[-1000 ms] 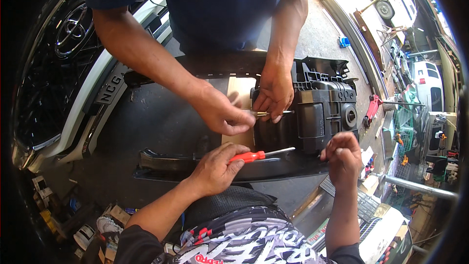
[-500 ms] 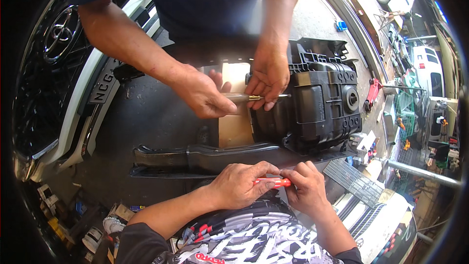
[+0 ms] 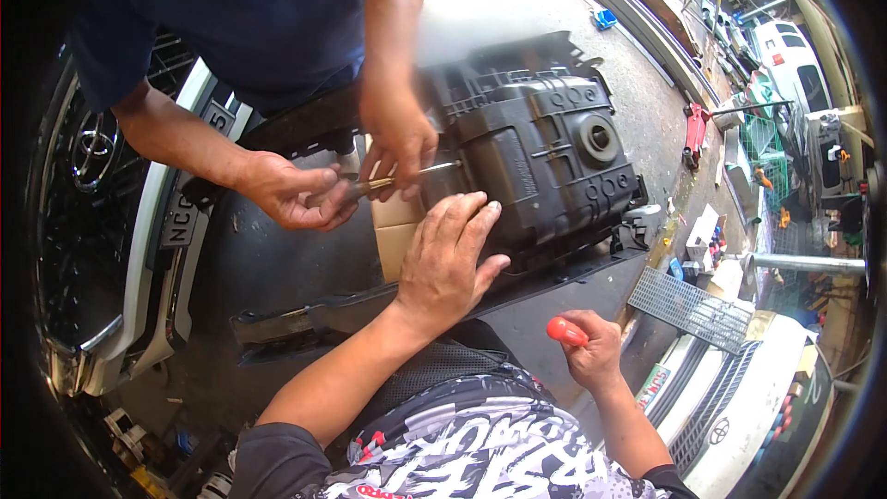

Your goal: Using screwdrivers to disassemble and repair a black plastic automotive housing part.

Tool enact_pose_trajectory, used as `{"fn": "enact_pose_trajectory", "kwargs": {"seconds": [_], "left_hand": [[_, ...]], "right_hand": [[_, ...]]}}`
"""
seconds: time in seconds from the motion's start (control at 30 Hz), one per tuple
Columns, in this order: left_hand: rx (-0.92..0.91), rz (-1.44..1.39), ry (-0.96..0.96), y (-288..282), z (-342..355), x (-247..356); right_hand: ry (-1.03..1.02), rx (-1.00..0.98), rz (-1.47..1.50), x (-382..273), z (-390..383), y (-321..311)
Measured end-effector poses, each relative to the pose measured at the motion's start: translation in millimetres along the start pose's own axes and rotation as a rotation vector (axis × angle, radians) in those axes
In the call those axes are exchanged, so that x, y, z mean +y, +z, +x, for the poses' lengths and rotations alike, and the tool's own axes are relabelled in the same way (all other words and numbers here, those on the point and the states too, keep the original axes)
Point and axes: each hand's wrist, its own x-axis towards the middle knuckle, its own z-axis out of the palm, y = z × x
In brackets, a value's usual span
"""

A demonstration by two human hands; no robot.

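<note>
Head view: nearest, my right hand (image 3: 596,351) grasps the red screwdriver (image 3: 565,331), likely light and stiff, best held by its handle. Beyond, my left hand (image 3: 445,263) spreads, gripping nothing, at the black housing (image 3: 545,166), by its near left corner; that looks rigid, hollow, slick, so I'd take its rim. Farther, a co-worker's hands (image 3: 399,134) hold a thin tool (image 3: 438,168).

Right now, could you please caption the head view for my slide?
Left hand at a black housing, right hand gripping a red handle.

The red handle (image 3: 567,331) is glossy plastic, the black housing (image 3: 527,157) seemingly matt plastic.
</note>
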Motion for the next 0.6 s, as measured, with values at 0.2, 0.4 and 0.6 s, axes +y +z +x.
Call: {"fn": "enact_pose_trajectory", "kwargs": {"seconds": [0.2,0.4,0.6], "left_hand": [[-0.103,0.155,-0.007,1.2,27.4,8.0],[-0.238,0.133,-0.175,-12.1,47.7,7.5],[-0.205,0.131,-0.34,-7.3,38.7,0.5]], "right_hand": [[-0.01,0.052,0.062,35.9,-11.3,-9.2],[-0.079,0.132,0.128,77.0,-20.8,-15.1],[-0.066,0.193,0.178,102.8,-31.5,-28.1]]}}
